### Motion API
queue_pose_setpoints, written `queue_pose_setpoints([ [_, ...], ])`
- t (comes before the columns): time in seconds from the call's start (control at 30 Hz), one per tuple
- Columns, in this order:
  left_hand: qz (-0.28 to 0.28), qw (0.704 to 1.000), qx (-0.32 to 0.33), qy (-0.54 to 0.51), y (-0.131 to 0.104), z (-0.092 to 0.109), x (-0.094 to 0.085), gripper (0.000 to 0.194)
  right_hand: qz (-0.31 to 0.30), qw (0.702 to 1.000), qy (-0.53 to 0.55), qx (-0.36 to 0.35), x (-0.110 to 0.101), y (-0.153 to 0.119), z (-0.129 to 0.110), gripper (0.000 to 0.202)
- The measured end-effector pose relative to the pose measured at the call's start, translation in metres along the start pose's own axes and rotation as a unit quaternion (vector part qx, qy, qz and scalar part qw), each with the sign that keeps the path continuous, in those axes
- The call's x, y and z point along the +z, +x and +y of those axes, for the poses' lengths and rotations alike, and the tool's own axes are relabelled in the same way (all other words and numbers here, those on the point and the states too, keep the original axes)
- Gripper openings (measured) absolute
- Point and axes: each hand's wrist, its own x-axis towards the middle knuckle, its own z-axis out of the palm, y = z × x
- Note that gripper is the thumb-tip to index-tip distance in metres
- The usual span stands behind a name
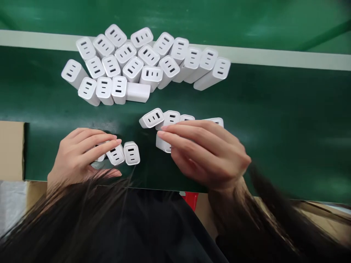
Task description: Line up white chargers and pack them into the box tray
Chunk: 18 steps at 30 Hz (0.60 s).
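Observation:
White USB chargers with rectangular port slots stand on a green work surface (274,146). My left hand (79,153) lies at the near left, its fingers stretched over a small row of chargers and its thumb apart. Its fingertips reach the top of one charger (115,155); another charger (132,153) stands just right of it. My right hand (208,149) is bent with fingertips together at a white USB charger (163,143), partly covered; its thumb is hidden. Behind these fingers stand several more chargers, among them a tilted one (152,118).
A large cluster of USB chargers (133,69) stands farther back, with one charger (138,92) on its side. A pale strip (274,56) runs across behind. Cardboard (11,149) sits at the left edge. A red object (191,200) shows below the near edge.

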Motion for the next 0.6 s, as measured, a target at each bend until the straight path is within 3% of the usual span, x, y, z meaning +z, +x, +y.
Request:
queue_pose_setpoints([
  [0.17,-0.022,1.0,-0.011,-0.015,-0.003,-0.003,0.001,0.047,-0.046,0.994,0.024,-0.098,0.006,0.003,-0.01,0.019],
  [0.33,-0.038,0.998,-0.009,-0.047,-0.004,0.0,0.0,0.043,-0.108,0.986,0.02,-0.127,0.021,-0.002,-0.023,0.02],
  [0.6,-0.042,0.991,-0.008,-0.127,-0.007,0.003,-0.001,0.047,-0.085,0.987,0.052,-0.126,0.031,-0.001,-0.025,0.018],
])
